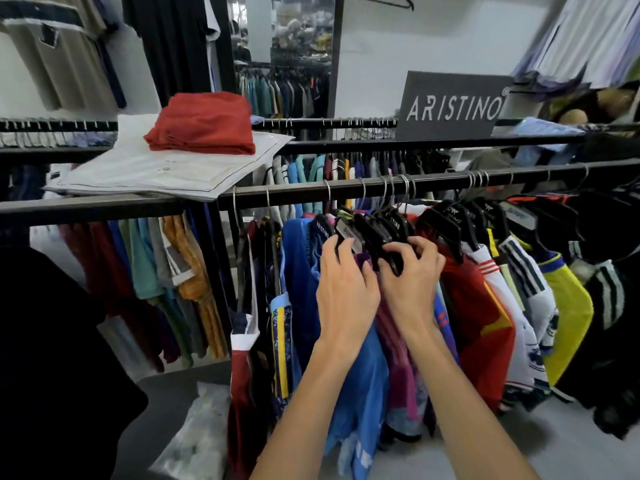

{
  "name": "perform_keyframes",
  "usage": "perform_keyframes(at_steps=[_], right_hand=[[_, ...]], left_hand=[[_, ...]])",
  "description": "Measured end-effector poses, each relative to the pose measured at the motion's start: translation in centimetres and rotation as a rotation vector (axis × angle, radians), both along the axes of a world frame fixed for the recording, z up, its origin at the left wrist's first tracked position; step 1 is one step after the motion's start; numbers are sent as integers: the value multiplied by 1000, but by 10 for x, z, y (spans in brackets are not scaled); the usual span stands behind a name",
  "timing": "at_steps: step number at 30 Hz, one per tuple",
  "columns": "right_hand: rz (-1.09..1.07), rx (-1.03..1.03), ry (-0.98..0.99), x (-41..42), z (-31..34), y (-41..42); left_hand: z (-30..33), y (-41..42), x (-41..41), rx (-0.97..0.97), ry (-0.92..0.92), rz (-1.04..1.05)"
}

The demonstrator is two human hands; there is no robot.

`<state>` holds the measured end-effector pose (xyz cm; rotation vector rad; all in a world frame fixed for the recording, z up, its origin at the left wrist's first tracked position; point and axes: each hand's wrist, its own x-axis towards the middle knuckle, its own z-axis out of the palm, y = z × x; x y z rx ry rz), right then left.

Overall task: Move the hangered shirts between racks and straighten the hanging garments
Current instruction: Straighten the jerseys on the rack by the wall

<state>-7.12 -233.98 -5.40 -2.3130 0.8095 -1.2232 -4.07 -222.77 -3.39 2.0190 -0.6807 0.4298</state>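
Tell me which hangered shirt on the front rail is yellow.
The yellow shirt far right of both hands, beside the white striped shirt; the rest near it are red, white or black.

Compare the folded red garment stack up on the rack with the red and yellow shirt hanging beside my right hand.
The folded red garment stack lies flat on white packets, plain red, untouched. The red and yellow shirt hangs from a black hanger on the rail, carries a yellow patch, and sits crowded among other shirts near the right hand. Both are mainly red.
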Motion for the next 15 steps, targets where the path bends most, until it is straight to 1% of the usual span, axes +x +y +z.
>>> perform_keyframes(at_steps=[2,5,7,10,15], right_hand=[[-52,50,103,0,1,-9],[-13,121,257,3,2,-19],[7,128,347,5,5,-27],[85,101,435,7,10,-43],[189,70,510,5,9,-73]], left_hand=[[1,-7,-7,21,-23,-54],[0,-18,-10,45,5,-85],[1,-26,-11,74,26,-64],[-1,-45,-13,204,71,66],[-2,-92,-20,452,101,322]])
